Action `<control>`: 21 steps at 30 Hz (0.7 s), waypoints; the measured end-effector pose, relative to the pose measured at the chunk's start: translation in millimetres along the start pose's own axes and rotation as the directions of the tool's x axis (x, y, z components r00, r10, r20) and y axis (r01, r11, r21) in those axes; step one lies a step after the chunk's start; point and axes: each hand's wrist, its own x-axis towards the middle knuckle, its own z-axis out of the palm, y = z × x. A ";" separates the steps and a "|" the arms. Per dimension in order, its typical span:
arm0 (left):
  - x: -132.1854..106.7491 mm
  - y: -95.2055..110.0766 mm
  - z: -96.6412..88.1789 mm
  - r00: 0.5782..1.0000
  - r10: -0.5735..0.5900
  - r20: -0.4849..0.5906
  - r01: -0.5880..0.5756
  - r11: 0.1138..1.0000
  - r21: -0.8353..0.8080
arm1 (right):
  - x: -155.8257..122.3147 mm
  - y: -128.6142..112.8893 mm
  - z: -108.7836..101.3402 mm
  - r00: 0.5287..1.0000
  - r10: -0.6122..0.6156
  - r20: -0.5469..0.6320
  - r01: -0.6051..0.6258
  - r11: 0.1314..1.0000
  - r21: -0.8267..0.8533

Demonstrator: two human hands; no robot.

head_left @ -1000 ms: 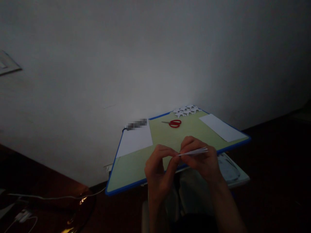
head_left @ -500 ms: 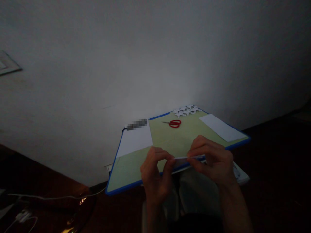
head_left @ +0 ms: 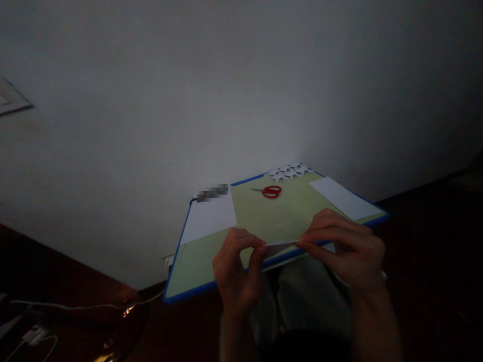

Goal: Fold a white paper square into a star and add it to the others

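Observation:
A small piece of white paper (head_left: 281, 246), seen nearly edge-on, is stretched between my two hands above the near edge of the table. My left hand (head_left: 239, 269) pinches its left end between thumb and fingers. The right end is pinched by my right hand (head_left: 345, 246), whose thumb and fingertips meet on it. Beyond my hands, red-handled scissors (head_left: 271, 191) lie on the pale green tabletop (head_left: 256, 211). Several small white folded-paper shapes (head_left: 290, 172) are grouped at the far edge.
White sheets lie on the tabletop, one at left (head_left: 209, 221) and one at right (head_left: 345, 198). A blurred-out dark item (head_left: 212, 193) rests on the left sheet. The wall (head_left: 241, 90) stands directly behind the table. A white cable (head_left: 86, 305) runs at lower left.
My right hand has slid to the right along the paper, widening the gap between my hands. My left hand has shifted slightly left. The scissors and sheets stay in place.

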 end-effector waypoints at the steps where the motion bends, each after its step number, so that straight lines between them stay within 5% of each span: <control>1: 0.1 -0.4 -0.1 1.000 -0.003 -0.003 0.003 1.000 0.005 | -0.5 0.6 -0.7 1.000 0.004 0.007 -0.004 1.000 0.005; 9: 1.7 -3.4 0.9 0.998 -0.048 -0.049 0.045 0.997 -0.058 | 0.3 -4.9 0.7 0.993 0.086 0.086 -0.084 0.996 -0.029; 16: -1.6 -7.0 3.7 0.987 -0.162 0.003 0.159 0.965 -0.210 | 1.5 -3.1 3.2 0.995 0.077 -0.065 -0.080 0.995 -0.052; 21: -1.7 -5.4 3.9 0.993 -0.116 -0.007 0.112 0.977 -0.182 | 1.4 2.6 5.0 0.984 0.105 -0.144 -0.103 0.995 0.015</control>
